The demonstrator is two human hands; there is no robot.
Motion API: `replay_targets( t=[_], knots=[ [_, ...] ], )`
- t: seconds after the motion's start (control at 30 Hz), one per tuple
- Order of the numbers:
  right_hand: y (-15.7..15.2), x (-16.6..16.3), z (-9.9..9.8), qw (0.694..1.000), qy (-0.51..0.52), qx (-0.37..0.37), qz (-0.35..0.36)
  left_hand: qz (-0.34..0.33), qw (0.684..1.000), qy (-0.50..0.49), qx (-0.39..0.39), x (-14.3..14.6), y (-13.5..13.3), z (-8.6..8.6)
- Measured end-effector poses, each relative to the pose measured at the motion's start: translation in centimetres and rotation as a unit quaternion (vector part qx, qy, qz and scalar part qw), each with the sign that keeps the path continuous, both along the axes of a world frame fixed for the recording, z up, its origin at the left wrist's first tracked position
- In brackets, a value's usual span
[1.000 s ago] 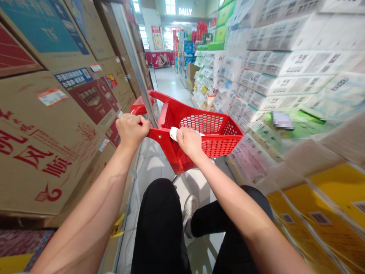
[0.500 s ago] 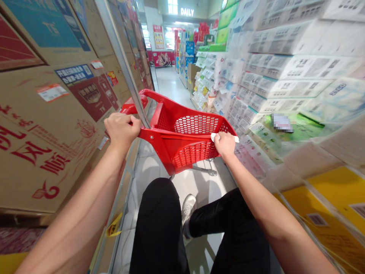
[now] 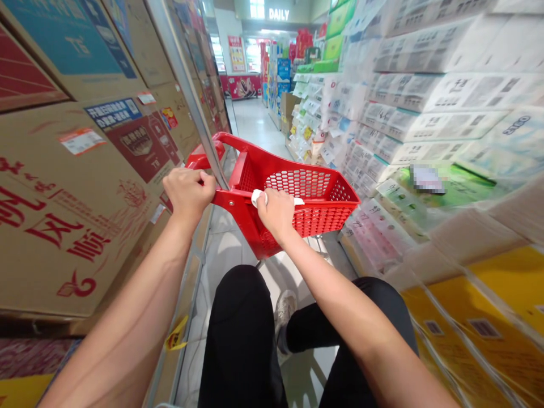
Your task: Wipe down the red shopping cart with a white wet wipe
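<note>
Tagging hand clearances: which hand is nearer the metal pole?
Left: left hand grips the cart handle beside the metal pole; right hand farther off, holding white cloth on the basket's near rim.

White cloth [image 3: 256,197] on red cart [image 3: 326,219]

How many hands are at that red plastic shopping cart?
2. The bare left hand grips the handle end of the red plastic cart; the bare right hand holds a bunched white cloth on its near rim.

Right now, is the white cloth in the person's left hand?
No, the right hand holds the white cloth at the near rim of the red cart, which the left hand grips.
</note>
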State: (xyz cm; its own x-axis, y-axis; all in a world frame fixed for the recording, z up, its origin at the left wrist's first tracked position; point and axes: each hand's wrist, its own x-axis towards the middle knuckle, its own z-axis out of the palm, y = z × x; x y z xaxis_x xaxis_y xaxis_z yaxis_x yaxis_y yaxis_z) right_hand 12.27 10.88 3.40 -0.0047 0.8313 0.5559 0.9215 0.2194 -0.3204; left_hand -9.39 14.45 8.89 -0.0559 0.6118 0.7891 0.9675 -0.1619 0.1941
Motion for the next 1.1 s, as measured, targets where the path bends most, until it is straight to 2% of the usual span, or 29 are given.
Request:
replay_targets(
  t=[0.1, 0.2, 0.4, 0.5, 0.57, 0.63, 0.83, 0.9, 1.0, 1.1],
  knots=[
    [0.2, 1.7, -0.8, 0.999, -0.033, 0.012, 0.033, -0.008, 1.000, 0.027, -0.006, -0.4, -0.1, 0.0],
    [0.7, 6.0, -2.3, 0.997, -0.071, 0.017, 0.031, -0.022, 0.999, 0.042, -0.005, -0.9, -0.1, 0.0],
    [1.6, 16.4, -4.5, 0.990, -0.132, -0.004, -0.049, -0.018, 0.999, 0.049, 0.006, -1.2, 0.0, -0.2],
    [2.0, 18.5, -4.6, 0.987, -0.116, -0.016, -0.106, -0.019, 0.999, 0.044, 0.013, -0.9, 0.1, -0.3],
    [2.0, 17.7, -4.2, 0.986, -0.086, -0.021, -0.138, -0.016, 0.999, 0.028, 0.011, -0.4, 0.2, -0.3],
    [1.7, 14.9, -3.4, 0.988, -0.058, -0.027, -0.140, -0.016, 1.000, 0.005, 0.002, 0.2, 0.4, -0.3],
    [-0.4, 1.9, 0.4, 0.999, -0.009, -0.029, -0.035, -0.021, 1.000, -0.020, -0.005, 1.7, 0.8, -0.5],
    [-1.1, -1.0, 1.4, 1.000, 0.006, -0.006, -0.015, -0.019, 1.000, -0.015, -0.001, 1.9, 0.7, -0.5],
    [-1.7, -2.0, 1.7, 0.999, 0.004, 0.017, 0.027, -0.023, 1.000, -0.008, -0.007, 1.7, 0.4, -0.4],
    [-1.5, 0.7, 0.6, 0.997, -0.027, 0.018, 0.072, -0.040, 0.999, -0.009, -0.020, 1.2, 0.2, -0.3]
  ],
)
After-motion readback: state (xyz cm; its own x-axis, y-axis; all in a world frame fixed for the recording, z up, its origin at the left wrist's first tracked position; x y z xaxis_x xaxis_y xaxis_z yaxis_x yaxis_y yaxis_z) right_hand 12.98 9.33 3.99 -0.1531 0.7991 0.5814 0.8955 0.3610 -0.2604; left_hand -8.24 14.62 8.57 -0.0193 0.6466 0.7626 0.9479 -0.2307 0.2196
